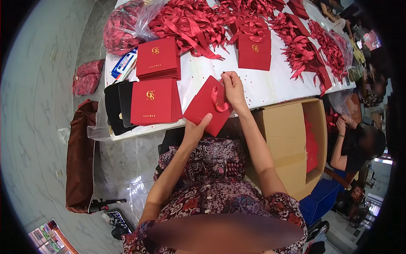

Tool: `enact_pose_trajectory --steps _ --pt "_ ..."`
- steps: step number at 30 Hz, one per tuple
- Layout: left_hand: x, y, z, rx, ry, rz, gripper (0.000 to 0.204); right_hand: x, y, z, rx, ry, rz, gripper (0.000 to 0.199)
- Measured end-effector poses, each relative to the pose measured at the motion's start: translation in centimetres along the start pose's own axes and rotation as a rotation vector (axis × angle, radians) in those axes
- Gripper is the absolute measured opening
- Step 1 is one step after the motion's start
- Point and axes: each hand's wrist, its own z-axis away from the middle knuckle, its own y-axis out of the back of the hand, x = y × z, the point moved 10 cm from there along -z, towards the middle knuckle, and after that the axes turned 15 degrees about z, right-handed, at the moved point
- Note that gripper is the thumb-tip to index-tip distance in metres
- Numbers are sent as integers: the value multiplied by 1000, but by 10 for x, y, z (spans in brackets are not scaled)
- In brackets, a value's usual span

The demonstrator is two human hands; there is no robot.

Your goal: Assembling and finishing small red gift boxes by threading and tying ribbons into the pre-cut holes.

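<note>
A flat red paper gift bag [207, 106] is gripped by the left hand [195, 129]; its red ribbon handle [219, 101] is pinched by the right hand [233, 89]. Stacked finished bags [154, 101] are seen on the white table [253, 82]; heaped loose red ribbons [190, 23] remain unused.

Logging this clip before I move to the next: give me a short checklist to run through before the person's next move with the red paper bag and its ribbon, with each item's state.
1. Left hand grips the red paper bag at its lower edge: ok.
2. Right hand pinches the ribbon at the bag's top: ok.
3. Bag held above the table edge, not resting flat: ok.
4. Ribbon tied through: cannot tell.
5. Stacks of bags within reach on the left: ok.
6. Cardboard box open on the right: ok.
</note>
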Motion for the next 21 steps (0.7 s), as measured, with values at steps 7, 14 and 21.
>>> enact_pose_trajectory --steps 7,14,21 --pt "11 -11 24 -4 -111 6 30 34 23 -29 101 -188 -18 22" --pt "22 -2 28 66 -47 28 27 35 6 -28 10 -107 -35 24" --pt "59 2 17 87 -108 -135 27 5 16 -48 125 85 400 21"
